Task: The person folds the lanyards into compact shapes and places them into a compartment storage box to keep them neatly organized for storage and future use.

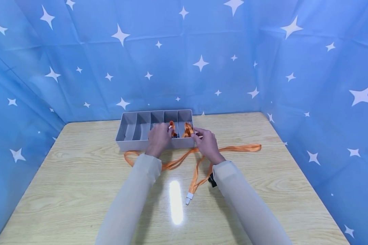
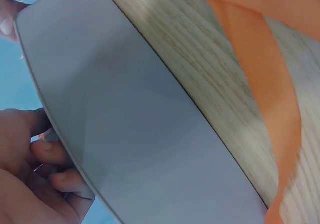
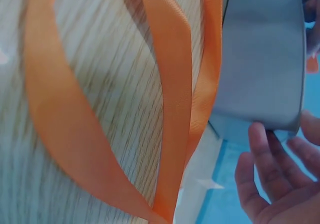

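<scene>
A grey divided box (image 1: 141, 144) stands at the back of the table. My left hand (image 1: 158, 136) reaches over its front wall, curled fingers pinching the white end of an orange lanyard (image 1: 172, 124) in the compartment second from the right. In the left wrist view those fingers (image 2: 52, 154) bend behind the rim, which partly hides them. At the box's right end, my right hand (image 1: 206, 141) touches the corner with its fingertips, the fingers (image 3: 265, 159) fairly straight. Another orange lanyard (image 1: 188, 130) lies coiled in the rightmost compartment beside that hand.
More orange lanyards (image 1: 242, 148) lie loosely across the table in front of the box, under both forearms. One has a white clip (image 1: 188, 197) pointing towards me. A black piece (image 1: 212, 180) shows beside the right sleeve. A blue star-patterned curtain (image 1: 171, 68) stands behind the table.
</scene>
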`<state>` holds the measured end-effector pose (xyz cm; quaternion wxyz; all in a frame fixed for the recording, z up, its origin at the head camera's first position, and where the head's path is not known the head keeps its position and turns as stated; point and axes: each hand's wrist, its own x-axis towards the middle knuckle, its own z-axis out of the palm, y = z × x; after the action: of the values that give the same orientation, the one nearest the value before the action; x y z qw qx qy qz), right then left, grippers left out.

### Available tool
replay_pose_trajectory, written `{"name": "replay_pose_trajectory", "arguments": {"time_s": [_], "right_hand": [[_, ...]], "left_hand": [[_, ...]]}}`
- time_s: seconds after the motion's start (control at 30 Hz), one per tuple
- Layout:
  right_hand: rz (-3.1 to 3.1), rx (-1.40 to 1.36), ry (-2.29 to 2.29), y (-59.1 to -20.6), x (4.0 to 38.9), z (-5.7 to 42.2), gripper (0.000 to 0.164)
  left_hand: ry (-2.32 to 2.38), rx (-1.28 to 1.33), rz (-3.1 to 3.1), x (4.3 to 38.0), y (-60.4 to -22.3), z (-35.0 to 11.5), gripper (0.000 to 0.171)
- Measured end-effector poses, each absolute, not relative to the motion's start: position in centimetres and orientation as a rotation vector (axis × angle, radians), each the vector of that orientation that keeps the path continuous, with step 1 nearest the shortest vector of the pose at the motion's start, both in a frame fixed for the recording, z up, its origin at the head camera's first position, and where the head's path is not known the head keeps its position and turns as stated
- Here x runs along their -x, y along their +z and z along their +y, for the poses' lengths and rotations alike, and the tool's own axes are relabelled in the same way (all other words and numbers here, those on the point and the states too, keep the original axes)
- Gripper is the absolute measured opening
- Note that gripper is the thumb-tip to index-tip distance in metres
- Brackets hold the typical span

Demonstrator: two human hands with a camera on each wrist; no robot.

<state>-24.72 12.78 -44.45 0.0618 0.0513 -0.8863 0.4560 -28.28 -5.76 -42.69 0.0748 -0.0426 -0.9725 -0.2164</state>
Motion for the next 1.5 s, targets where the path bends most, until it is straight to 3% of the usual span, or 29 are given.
{"name": "replay_pose_trajectory", "arguments": {"time_s": [0.33,0.6,1.3,1.5], "right_hand": [[-2.688,-0.154,1.366,-44.6,24.7,12.7,0.039],[-2.669,-0.158,1.381,-44.6,24.9,12.6,0.038],[-2.752,-0.120,1.314,-44.4,24.4,13.3,0.042],[-2.808,-0.087,1.312,-45.3,24.1,14.1,0.034]], "left_hand": [[-0.540,0.160,-2.902,28.4,-42.9,-5.8,0.020],[-0.610,0.155,-2.874,28.3,-42.6,-6.1,0.054],[-0.828,0.255,-2.765,27.2,-43.2,-6.7,0.045],[-1.022,0.340,-2.588,26.3,-43.9,-7.1,0.034]]}}
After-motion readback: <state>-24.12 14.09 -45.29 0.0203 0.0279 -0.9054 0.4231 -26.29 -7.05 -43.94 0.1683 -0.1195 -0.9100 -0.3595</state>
